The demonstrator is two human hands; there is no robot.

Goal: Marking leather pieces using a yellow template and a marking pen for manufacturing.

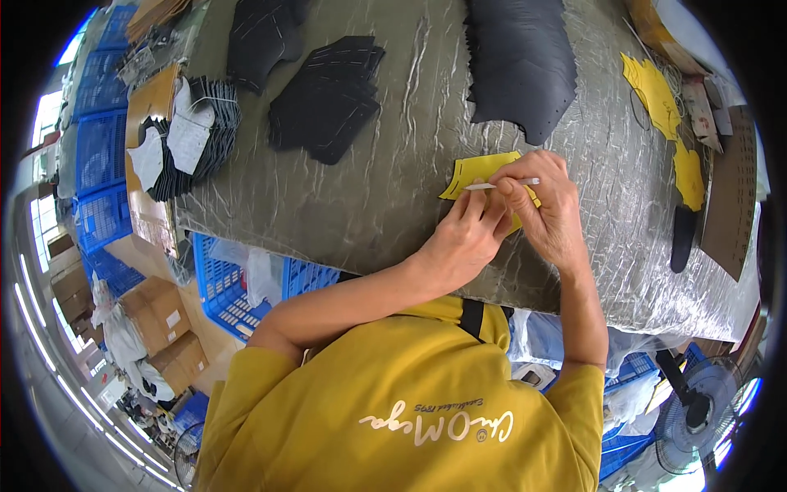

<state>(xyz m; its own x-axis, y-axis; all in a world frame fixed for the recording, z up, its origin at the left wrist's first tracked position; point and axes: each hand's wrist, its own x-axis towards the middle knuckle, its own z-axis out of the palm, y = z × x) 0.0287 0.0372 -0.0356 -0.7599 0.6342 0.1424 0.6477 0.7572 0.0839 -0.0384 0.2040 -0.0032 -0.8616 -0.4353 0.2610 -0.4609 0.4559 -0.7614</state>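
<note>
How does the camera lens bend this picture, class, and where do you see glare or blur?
Head view: the fisheye lens curves the table edge and leaves a black rim at the corners; bright window glare washes out the far left; the wrinkled grey table cover shines in streaks; the hands, left hand and right hand, on the yellow piece look sharp, while the fan near the rim is squeezed and soft.

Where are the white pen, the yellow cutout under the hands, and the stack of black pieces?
White pen [502,184], head view, on the middle of its shaft.
Yellow cutout [477,170], head view, on its bare upper part.
Stack of black pieces [326,98], head view, on the top piece's middle.
</note>
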